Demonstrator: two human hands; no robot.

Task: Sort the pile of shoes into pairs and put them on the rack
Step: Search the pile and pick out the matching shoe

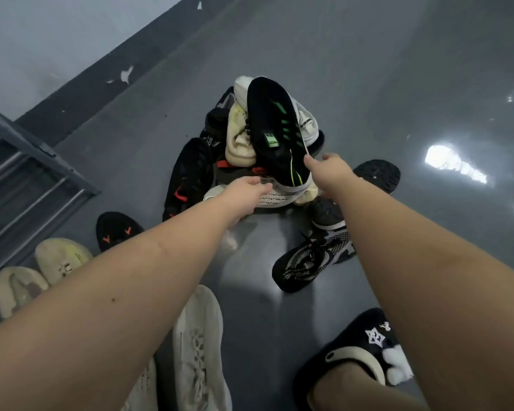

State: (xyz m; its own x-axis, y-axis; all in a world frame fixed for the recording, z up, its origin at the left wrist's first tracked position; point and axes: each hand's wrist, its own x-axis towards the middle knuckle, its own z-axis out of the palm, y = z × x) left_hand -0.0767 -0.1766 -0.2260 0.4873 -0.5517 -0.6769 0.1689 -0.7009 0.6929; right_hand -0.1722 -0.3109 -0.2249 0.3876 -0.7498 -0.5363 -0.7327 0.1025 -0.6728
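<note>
I cannot make out the lower shoes of the heaped pile of dark and cream shoes [250,149] on the glossy grey floor [398,69]; they overlap heavily. The grey metal-barred shoe rack [27,173] is cut off at the left edge, as are two cream knit shoes [51,268] beside it. My own forearms hide part of the near floor. The black knit sneaker with green stripes [275,126] lies on top of the pile, sole edge toward me. My right hand [328,170] reaches it, fingers spread, one fingertip touching its white heel edge. My left hand [244,191] pinches the white sneaker with black lettering [279,198] beneath.
</note>
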